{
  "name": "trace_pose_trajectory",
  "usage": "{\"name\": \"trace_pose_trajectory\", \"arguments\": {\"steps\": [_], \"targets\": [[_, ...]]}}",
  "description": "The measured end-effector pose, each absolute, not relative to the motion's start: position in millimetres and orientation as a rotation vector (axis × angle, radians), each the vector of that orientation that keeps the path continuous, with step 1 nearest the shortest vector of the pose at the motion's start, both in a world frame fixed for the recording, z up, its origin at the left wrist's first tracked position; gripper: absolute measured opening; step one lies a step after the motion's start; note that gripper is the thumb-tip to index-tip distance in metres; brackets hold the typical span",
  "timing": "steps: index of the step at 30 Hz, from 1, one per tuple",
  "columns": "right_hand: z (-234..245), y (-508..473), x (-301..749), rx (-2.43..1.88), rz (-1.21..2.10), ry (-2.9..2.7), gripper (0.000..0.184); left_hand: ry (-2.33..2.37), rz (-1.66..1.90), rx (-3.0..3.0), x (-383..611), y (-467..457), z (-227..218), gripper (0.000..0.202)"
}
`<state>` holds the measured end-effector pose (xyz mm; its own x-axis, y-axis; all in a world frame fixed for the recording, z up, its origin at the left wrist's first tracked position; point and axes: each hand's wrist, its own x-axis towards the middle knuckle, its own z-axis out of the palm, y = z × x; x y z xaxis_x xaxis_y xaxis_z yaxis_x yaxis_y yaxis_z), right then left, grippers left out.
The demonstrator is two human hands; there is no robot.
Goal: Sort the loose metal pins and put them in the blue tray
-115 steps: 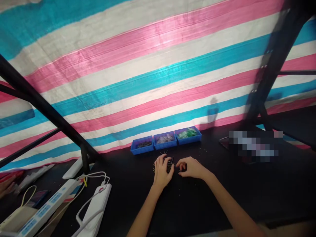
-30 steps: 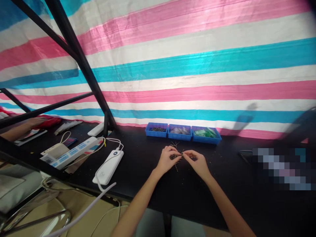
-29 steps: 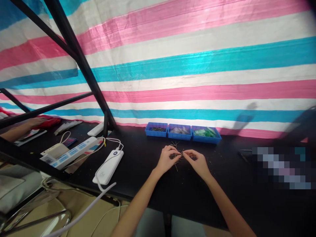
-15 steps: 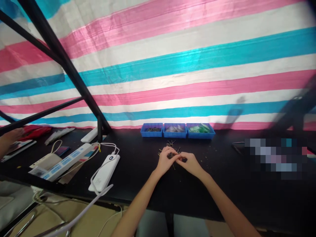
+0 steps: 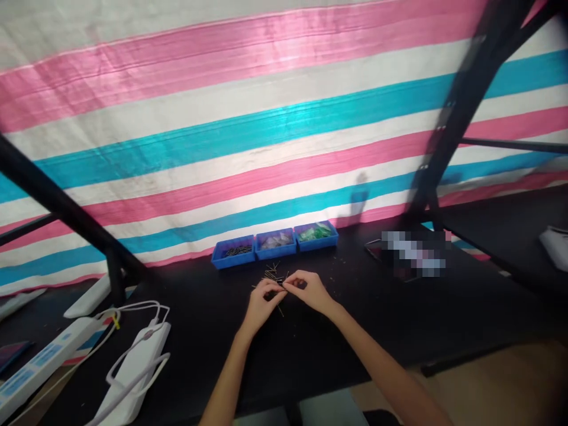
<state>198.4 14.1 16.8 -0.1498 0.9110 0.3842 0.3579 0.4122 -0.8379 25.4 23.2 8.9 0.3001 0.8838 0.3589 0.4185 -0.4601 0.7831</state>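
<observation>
My left hand [image 5: 260, 306] and my right hand [image 5: 314, 290] meet fingertip to fingertip just above the black table [image 5: 199, 331]. Thumb and forefinger are pinched together on each hand. Whatever sits between the tips is too small to make out. Behind and under the fingers lies a loose pile of thin, brass-coloured, screw-like metal pieces [image 5: 272, 271], partly hidden by my hands. One such piece [image 5: 280, 311] sticks out below the left fingertips.
Beyond the pile, three joined blue bins hold dark thin pieces [image 5: 238, 251], clear plastic bags [image 5: 276, 240] and green-tinted bags [image 5: 316, 232]. Left are a white power bank [image 5: 137, 367] with cables and a power strip [image 5: 47, 361]. A blurred-out object [image 5: 412, 254] lies right.
The view has swung to the right, so the bins and hands appear further left. My hands stay together over the pile, fingertips still pinched.
</observation>
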Motion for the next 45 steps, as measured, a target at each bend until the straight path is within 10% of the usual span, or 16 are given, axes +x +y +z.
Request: {"name": "trace_pose_trajectory", "arguments": {"steps": [25,34,45], "targets": [[14.1,15.5,211.4,-1.273,0.498,-2.021,0.013,2.091,1.526,1.710,-39.3,97.9,2.4,0.037],[5.1,6.7,201.6,-1.267,0.526,-2.189,0.076,1.827,1.000,2.244,-3.3,42.2,-10.4,0.033],[-4.5,15.1,203.7,-1.360,0.544,-2.234,0.076,1.414,0.760,2.447,17.9,20.7,6.0,0.025]]}}
